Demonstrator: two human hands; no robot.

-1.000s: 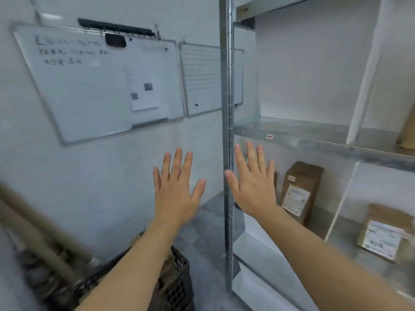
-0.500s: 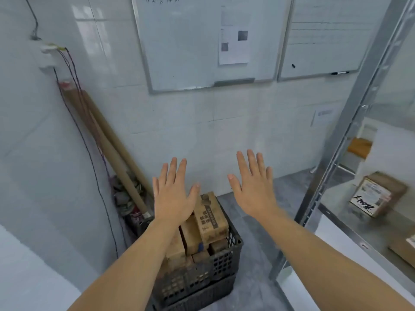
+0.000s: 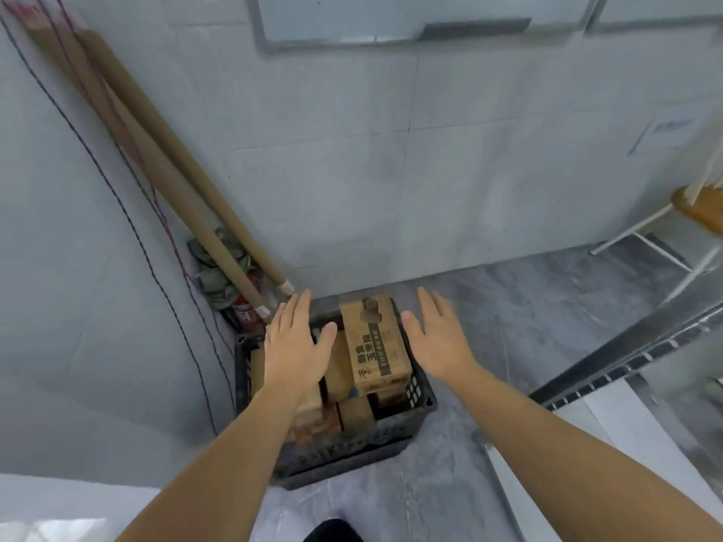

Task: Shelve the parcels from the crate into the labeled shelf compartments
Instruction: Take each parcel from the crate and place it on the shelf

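Note:
A black plastic crate point(image 3: 420, 393) stands on the grey floor against the wall, filled with several brown cardboard parcels. The topmost parcel point(image 3: 373, 342) lies flat with black printed characters on its face. My left hand point(image 3: 297, 342) hovers flat, fingers straight, over the crate's left side and hides parcels beneath it. To the right of the top parcel my right hand point(image 3: 438, 338) is spread above the crate's right edge. Neither hand holds anything or touches a parcel.
The metal shelf frame point(image 3: 626, 357) runs diagonally at the right. Two long cardboard tubes point(image 3: 164, 158) lean in the corner left of the crate, with cables on the wall and clutter at their base. A white-legged stool point(image 3: 696, 213) stands at the far right.
The view has swung from the shelf down and left to the crate. Both hands stay spread and empty, and now sit lower, over the crate.

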